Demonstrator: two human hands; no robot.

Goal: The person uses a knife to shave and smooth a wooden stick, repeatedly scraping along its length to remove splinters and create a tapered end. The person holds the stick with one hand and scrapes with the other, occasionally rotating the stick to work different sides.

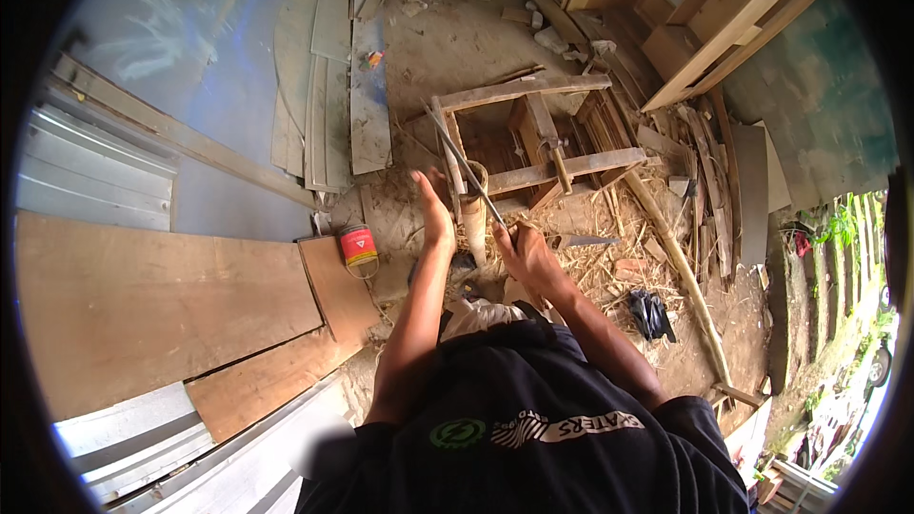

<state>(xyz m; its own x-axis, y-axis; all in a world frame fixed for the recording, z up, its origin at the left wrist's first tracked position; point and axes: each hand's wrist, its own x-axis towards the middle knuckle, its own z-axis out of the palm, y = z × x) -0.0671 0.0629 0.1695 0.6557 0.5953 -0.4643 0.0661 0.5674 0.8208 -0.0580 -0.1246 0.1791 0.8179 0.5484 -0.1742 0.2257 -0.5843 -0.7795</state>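
My right hand is closed around the near end of a long, thin, dark blade, which looks like a machete. The blade slants away to the far left, across the wooden frame's near-left corner. My left hand is raised beside it, fingers stretched out. Between my hands stands a pale, tapered piece, like bamboo, with a hollow top. Whether my left fingers touch it, I cannot tell. Just beyond is an old wooden frame of rough bars, with another tool resting over its middle.
A red can stands to the left, near brown boards. Wood shavings cover the ground at right, with a grey blade and a black plastic bag. A long pole lies beyond them. Planks lie at far left.
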